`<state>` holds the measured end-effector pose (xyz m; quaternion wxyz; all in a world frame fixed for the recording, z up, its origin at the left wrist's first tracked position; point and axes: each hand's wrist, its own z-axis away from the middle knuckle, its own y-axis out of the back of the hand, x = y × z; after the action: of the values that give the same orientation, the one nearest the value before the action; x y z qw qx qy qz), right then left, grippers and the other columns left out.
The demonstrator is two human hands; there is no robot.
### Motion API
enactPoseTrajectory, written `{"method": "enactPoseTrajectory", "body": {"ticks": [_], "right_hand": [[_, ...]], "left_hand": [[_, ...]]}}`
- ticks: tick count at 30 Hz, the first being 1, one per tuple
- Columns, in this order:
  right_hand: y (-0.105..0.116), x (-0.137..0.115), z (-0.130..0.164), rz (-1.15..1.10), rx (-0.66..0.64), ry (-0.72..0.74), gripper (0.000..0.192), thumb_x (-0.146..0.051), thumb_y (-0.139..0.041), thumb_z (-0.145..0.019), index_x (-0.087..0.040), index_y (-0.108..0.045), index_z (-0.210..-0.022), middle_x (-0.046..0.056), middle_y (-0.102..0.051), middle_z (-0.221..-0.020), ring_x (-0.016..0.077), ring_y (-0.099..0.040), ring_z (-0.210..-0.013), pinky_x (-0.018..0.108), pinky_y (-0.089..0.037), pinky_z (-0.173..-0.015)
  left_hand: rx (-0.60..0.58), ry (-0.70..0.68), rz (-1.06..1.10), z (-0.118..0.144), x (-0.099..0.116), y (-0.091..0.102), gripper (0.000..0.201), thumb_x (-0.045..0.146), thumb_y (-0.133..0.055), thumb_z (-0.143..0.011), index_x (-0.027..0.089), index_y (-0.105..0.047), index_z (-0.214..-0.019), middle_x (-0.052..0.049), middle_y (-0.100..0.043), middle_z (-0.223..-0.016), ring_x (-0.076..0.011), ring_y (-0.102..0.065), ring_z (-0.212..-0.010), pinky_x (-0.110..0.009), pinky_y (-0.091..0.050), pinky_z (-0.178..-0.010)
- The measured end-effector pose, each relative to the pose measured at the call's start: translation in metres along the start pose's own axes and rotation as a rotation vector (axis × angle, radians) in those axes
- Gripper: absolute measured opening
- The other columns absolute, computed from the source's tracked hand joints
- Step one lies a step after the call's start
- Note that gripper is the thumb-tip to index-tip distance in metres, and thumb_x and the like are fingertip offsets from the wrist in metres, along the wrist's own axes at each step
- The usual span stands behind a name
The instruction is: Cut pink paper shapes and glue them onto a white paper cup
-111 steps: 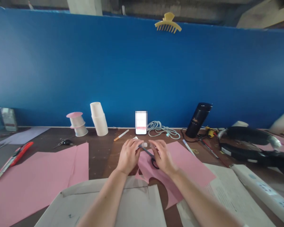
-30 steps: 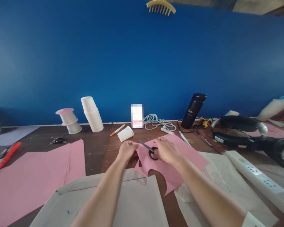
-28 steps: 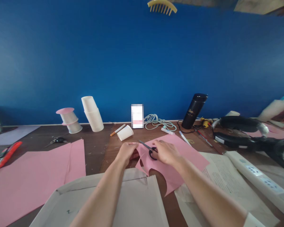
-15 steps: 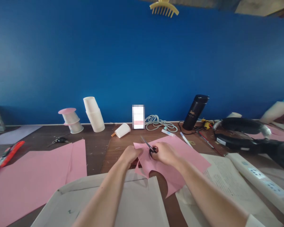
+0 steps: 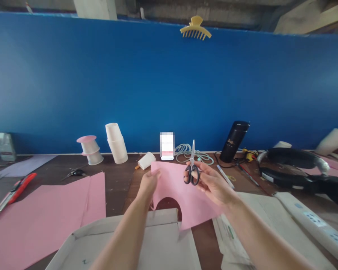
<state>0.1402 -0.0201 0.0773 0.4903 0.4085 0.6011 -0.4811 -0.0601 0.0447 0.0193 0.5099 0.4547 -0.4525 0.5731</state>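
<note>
Scissors up in your right hand, pink sheet lifted in your left.

Your right hand (image 5: 211, 183) grips the black-handled scissors (image 5: 192, 168), blades closed and pointing up. Your left hand (image 5: 148, 183) pinches the pink paper (image 5: 174, 187) at its left edge, holding it off the table (image 5: 118, 176). A tipped paper cup (image 5: 146, 160) lies just beyond, a cardboard tray (image 5: 146, 243) right below you.

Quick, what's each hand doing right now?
Left hand: closed on the edge of the pink paper sheet with a rounded cut-out.
Right hand: holding small black-handled scissors, blades up.
</note>
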Motion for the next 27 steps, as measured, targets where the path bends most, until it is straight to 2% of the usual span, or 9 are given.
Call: {"method": "enactPoseTrajectory", "body": {"ticks": [2, 6, 9, 13, 17, 22, 25, 27], "right_hand": [[-0.004, 0.01, 0.001, -0.056, -0.003, 0.021, 0.043, -0.037, -0.063, -0.078, -0.022, -0.048, -0.116, 0.008, -0.063, -0.095, 0.0164, -0.059, -0.08, 0.02, -0.032, -0.049], [-0.014, 0.03, 0.003, -0.104, 0.007, 0.036, 0.041, -0.035, -0.064, -0.079, -0.023, -0.051, -0.116, 0.004, -0.06, -0.088, 0.013, -0.056, -0.076, 0.021, -0.037, -0.057], [-0.018, 0.037, 0.007, -0.113, -0.095, -0.011, 0.04, -0.035, -0.065, -0.079, -0.022, -0.052, -0.116, 0.002, -0.059, -0.08, 0.0122, -0.055, -0.072, 0.022, -0.039, -0.058], [-0.024, 0.04, 0.015, -0.119, -0.257, -0.044, 0.041, -0.036, -0.069, -0.075, -0.022, -0.055, -0.111, 0.002, -0.06, -0.08, 0.0112, -0.056, -0.067, 0.022, -0.04, -0.057], [-0.034, 0.045, 0.021, -0.086, -0.397, -0.086, 0.042, -0.041, -0.067, -0.075, -0.018, -0.056, -0.108, 0.005, -0.064, -0.08, 0.0133, -0.059, -0.071, 0.021, -0.04, -0.056], [-0.049, 0.056, 0.028, -0.059, -0.642, -0.255, 0.047, -0.038, -0.074, -0.067, -0.017, -0.058, -0.106, 0.007, -0.066, -0.089, 0.0141, -0.062, -0.076, 0.025, -0.046, -0.066], [-0.053, 0.061, 0.03, -0.046, -0.653, -0.232, 0.047, -0.036, -0.075, -0.067, -0.016, -0.057, -0.106, 0.008, -0.065, -0.092, 0.0154, -0.061, -0.084, 0.027, -0.047, -0.072], [-0.054, 0.062, 0.029, -0.05, -0.617, -0.235, 0.048, -0.036, -0.075, -0.067, -0.017, -0.055, -0.105, 0.007, -0.063, -0.092, 0.0156, -0.061, -0.082, 0.027, -0.048, -0.068]], "left_hand": [[0.027, -0.016, 0.105, -0.001, 0.003, 0.006, 0.035, 0.039, -0.067, -0.069, 0.012, -0.066, -0.091, -0.009, -0.067, -0.069, -0.0186, -0.061, -0.055, -0.027, -0.047, -0.051], [0.054, -0.131, 0.344, 0.0, 0.008, 0.016, 0.036, 0.041, -0.069, -0.069, 0.015, -0.063, -0.094, -0.008, -0.067, -0.076, -0.0166, -0.063, -0.06, -0.027, -0.05, -0.055], [0.081, -0.156, 0.367, 0.006, 0.013, 0.016, 0.04, 0.042, -0.07, -0.068, 0.016, -0.062, -0.097, -0.007, -0.067, -0.079, -0.0158, -0.063, -0.06, -0.026, -0.05, -0.054], [0.057, -0.202, 0.342, 0.016, 0.019, 0.01, 0.045, 0.047, -0.069, -0.068, 0.014, -0.061, -0.097, -0.005, -0.065, -0.075, -0.0153, -0.062, -0.059, -0.024, -0.048, -0.052], [0.079, -0.247, 0.342, 0.022, 0.025, 0.008, 0.042, 0.048, -0.067, -0.068, 0.015, -0.062, -0.093, -0.002, -0.063, -0.071, -0.0126, -0.059, -0.058, -0.022, -0.046, -0.052], [0.161, -0.277, 0.381, 0.026, 0.036, 0.01, 0.039, 0.05, -0.068, -0.068, 0.017, -0.061, -0.089, -0.001, -0.061, -0.066, -0.0131, -0.058, -0.055, -0.023, -0.046, -0.05], [0.155, -0.324, 0.48, 0.027, 0.042, 0.011, 0.04, 0.048, -0.068, -0.069, 0.018, -0.06, -0.095, -0.002, -0.064, -0.072, -0.0148, -0.062, -0.061, -0.023, -0.048, -0.053], [0.127, -0.364, 0.537, 0.025, 0.042, 0.012, 0.042, 0.047, -0.066, -0.072, 0.018, -0.059, -0.101, -0.005, -0.065, -0.08, -0.017, -0.064, -0.069, -0.025, -0.049, -0.058]]}}
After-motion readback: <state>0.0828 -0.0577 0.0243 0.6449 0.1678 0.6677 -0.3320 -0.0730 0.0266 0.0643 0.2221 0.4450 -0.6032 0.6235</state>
